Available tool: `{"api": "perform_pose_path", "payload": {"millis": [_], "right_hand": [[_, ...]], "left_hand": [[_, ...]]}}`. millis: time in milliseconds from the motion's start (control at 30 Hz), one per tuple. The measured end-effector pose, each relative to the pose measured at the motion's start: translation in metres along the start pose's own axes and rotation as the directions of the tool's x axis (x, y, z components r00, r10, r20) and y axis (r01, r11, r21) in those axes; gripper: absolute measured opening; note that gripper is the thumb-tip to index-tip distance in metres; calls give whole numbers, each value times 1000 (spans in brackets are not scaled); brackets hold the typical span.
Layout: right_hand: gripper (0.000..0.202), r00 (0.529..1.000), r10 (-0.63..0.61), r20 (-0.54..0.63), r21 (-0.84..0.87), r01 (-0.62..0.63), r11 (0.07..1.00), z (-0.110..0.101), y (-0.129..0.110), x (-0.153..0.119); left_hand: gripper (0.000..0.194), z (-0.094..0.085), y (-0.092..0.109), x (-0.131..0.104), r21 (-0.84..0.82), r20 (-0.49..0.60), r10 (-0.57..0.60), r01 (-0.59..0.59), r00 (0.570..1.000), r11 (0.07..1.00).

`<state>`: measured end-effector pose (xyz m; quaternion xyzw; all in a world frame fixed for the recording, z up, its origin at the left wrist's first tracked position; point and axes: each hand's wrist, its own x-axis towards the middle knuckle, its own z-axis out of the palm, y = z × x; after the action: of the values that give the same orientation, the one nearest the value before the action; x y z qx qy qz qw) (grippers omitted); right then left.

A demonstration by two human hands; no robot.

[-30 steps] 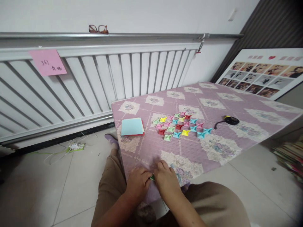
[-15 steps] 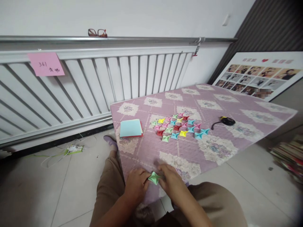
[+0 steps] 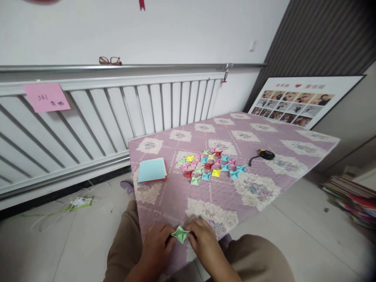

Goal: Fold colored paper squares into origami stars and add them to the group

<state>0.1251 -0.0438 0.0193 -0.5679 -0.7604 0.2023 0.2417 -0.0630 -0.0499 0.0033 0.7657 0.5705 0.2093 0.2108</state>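
Between my two hands is a light green folded paper star (image 3: pixel 180 234) with pointed corners and a hollow centre. My left hand (image 3: pixel 158 239) pinches its left point, and my right hand (image 3: pixel 202 237) pinches the right one. Both hands are low over the near edge of the table. Farther out on the cloth lie several similar folded paper pieces (image 3: pixel 208 166) in pink, red, yellow, green and blue, set in loose rows. To their left sits a stack of coloured paper sheets (image 3: pixel 152 170), light blue on top with red showing beneath.
A patterned purple tablecloth (image 3: pixel 173 199) covers the table. A black coiled cord (image 3: pixel 266 155) lies at the right. Behind the table stands a white radiator (image 3: pixel 117 113). A power strip (image 3: pixel 81 203) with cables is on the floor at left, and a pile of books (image 3: pixel 351 201) at right.
The view has tilted up and shifted right, so the room appears lower and farther left. My fingers now hold the green star's opposite points, and its hollow centre shows more openly.
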Motion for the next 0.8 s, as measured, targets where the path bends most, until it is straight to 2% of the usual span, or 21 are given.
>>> {"api": "perform_pose_path", "payload": {"millis": [133,267,367,500,600,800], "right_hand": [[15,999,-8,-31,55,10,998,-5,13,0],[15,994,1,-109,91,9,996,-17,39,3],[13,983,34,-183,109,-14,994,-30,62,6],[14,956,73,-284,127,-38,991,-46,90,9],[15,914,166,-371,226,-84,970,-57,112,16],[26,785,375,-494,368,-202,908,-84,164,37]], "left_hand": [[17,5,-5,4,5,18,46,-46,999,999],[17,10,-2,14,2,33,84,-84,996,996],[18,16,13,27,-37,27,82,-81,996,996],[18,29,42,53,-62,26,44,-42,999,997],[17,45,64,77,-31,35,30,-29,999,999],[17,80,107,129,22,12,-32,32,999,999]]}}
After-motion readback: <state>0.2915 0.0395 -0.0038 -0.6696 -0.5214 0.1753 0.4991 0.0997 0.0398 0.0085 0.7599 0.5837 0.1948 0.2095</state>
